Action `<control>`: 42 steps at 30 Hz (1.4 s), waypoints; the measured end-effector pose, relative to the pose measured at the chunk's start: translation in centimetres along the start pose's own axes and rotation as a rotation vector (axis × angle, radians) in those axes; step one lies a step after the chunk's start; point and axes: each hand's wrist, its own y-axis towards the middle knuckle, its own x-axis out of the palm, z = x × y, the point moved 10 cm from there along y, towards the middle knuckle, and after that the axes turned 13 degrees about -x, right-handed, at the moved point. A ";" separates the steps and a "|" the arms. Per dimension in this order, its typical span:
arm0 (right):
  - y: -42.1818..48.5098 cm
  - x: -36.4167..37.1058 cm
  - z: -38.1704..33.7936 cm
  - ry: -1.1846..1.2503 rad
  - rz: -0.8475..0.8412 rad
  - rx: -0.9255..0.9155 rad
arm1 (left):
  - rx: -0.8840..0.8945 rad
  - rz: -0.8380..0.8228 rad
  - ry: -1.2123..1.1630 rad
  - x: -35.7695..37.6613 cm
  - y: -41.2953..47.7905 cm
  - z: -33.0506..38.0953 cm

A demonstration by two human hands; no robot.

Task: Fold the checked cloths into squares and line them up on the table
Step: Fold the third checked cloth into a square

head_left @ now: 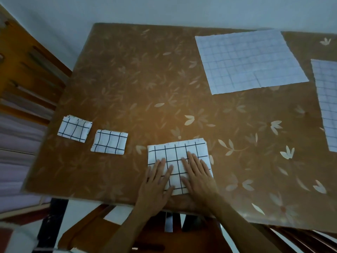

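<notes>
At the near edge we press left hand [155, 185] and right hand [198, 176] flat on the cloth [175, 152], fingers straight, apart. Its longer axis runs left-right, we judge.

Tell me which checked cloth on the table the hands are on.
The half-folded cloth nearest you, under the left hand and right hand; two folded squares lie to its left, two unfolded ones farther right.

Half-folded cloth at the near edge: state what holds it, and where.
Nothing grips it. The left hand and right hand press flat, fingers straight, on the near part of the half-folded cloth.
</notes>
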 end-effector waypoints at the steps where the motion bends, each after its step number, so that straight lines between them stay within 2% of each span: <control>1: -0.4 0.0 0.9 -0.017 -0.009 0.014 | -0.016 0.003 -0.007 -0.2 -0.2 -0.6; 5: -2.3 -0.4 4.4 -0.026 -0.024 0.105 | -0.056 -0.016 -0.013 -0.4 -0.8 -1.8; 10: -2.8 -1.1 4.6 0.048 -0.013 0.124 | -0.055 -0.024 -0.001 -1.1 -0.7 -1.4; 12: -3.2 -2.0 4.8 0.145 0.051 0.171 | 0.019 0.021 -0.026 -1.9 -0.4 0.1; 14: -4.0 -3.1 5.2 0.246 0.124 0.232 | 0.180 0.055 -0.097 -2.8 -0.6 3.2; 17: -5.7 -4.2 5.5 0.277 0.208 0.266 | 0.370 0.055 -0.104 -2.6 -1.3 7.6; 23: -8.1 -6.7 5.6 0.353 0.331 0.282 | 0.378 0.155 -0.136 -4.4 -0.3 9.3; 27: -10.6 -7.0 7.4 0.637 0.539 0.480 | 0.222 0.029 -0.435 -7.9 0.5 7.5; 30: -11.2 -6.2 7.9 0.956 0.555 0.622 | 0.047 -0.087 -0.810 -10.9 1.4 6.2; 34: -9.2 -6.4 6.3 1.212 0.524 0.575 | -0.199 -0.212 -1.205 -13.7 2.5 4.3; 38: -6.8 -6.7 4.0 1.440 0.404 0.529 | -0.400 -0.488 -1.554 -13.3 2.5 3.7; 40: -6.1 -5.8 2.9 1.641 0.320 0.541 | -0.467 -0.571 -1.643 -12.9 2.0 3.6; 42: -5.7 -6.0 1.9 1.770 0.304 0.501 | -0.535 -0.573 -1.637 -12.1 1.7 2.4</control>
